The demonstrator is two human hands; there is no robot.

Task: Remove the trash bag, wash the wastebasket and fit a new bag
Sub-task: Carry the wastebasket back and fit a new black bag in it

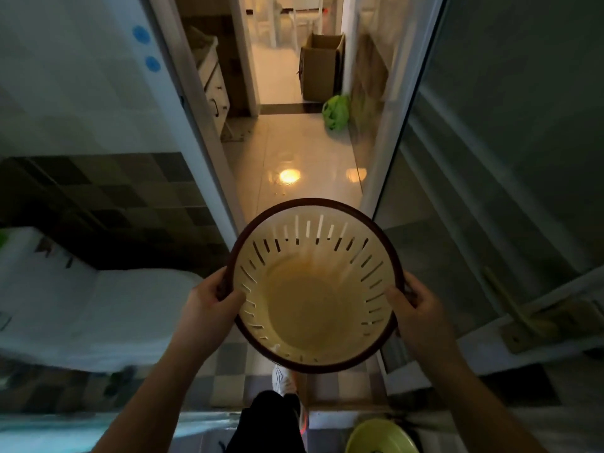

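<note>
Cream slotted wastebasket [313, 289] hangs between left hand [209, 299] and right hand [415, 305], each grip clamping its rim.

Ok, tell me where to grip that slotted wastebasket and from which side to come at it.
Grip the wastebasket by its dark rim, coming in from two opposite sides, as the left hand and right hand do now. It is round and wide, with the stiff rim its sturdiest-looking edge, so a hand on each side should keep it level. The slotted wall looks thinner; probably a poorer hold.

Smooth cream plastic wastebasket [313, 302] with dark rim; beyond the hands, glossy floor tiles [294, 158] and matt cardboard box [322, 68].
</note>
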